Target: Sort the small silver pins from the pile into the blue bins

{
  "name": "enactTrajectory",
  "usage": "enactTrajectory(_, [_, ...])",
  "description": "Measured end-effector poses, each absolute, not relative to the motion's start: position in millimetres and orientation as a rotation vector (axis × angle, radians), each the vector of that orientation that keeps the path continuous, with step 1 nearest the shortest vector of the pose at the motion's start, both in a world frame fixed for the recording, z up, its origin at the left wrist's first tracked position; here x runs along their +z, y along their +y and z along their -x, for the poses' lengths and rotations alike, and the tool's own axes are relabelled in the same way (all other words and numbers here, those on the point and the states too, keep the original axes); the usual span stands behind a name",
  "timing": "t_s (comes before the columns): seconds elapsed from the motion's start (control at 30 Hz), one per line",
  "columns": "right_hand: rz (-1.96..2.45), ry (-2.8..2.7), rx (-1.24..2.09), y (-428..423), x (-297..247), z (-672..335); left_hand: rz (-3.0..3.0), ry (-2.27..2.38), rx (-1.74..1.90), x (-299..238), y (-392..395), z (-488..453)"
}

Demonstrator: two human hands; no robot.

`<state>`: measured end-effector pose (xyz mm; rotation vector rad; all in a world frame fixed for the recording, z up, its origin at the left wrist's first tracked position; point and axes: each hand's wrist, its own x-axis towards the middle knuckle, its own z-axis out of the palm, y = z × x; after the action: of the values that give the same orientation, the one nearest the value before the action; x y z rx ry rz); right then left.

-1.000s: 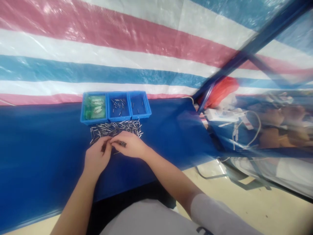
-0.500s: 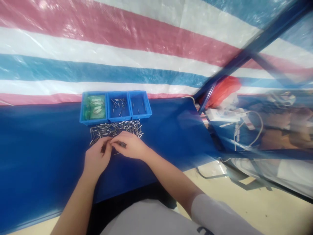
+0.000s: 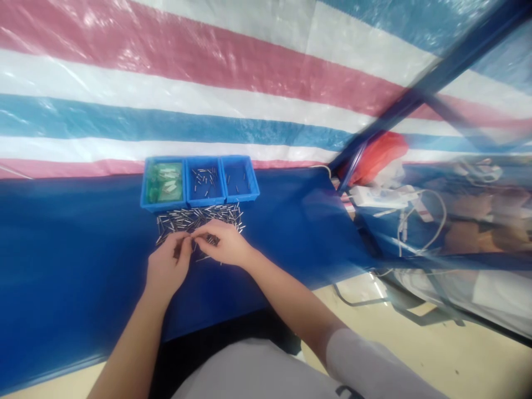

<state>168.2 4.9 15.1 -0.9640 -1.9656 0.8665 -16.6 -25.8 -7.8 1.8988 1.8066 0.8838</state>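
Fingertips together, my left hand (image 3: 170, 263) and my right hand (image 3: 222, 242) meet just over the near side of a heap of small metal pins (image 3: 183, 219). Both hands are closed in a pinch. Whatever sits between the fingertips is too small and hidden to make out. Behind the heap stand three joined blue bins. The left bin (image 3: 150, 208) holds a green bag with pale pieces (image 3: 169, 180). Several pins lie in the middle bin (image 3: 206, 200), and a few in the right bin (image 3: 243, 197).
A blue table (image 3: 291, 221) carries the bins and pins. Striped plastic sheeting (image 3: 187, 94) hangs behind it. To the right are a dark blue frame post (image 3: 374, 124), a red bag (image 3: 380, 155), a white cable (image 3: 444, 208) and blurred clutter.
The thumb and fingers of my right hand have parted slightly below the pinch, showing more pins through the gap. Bins and heap appear shifted a little right as the view moves.
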Motion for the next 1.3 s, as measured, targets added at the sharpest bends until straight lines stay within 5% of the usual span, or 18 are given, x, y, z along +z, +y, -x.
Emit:
enactTrajectory(0.97, [0.914, -1.900, 0.697, 9, 6, -163, -1.871, 1.748, 1.088, -2, -30, 13])
enactTrajectory(1.3, [1.015, -1.548, 1.146, 2, 10, -157, -1.961, 1.783, 1.089, -5, -29, 13])
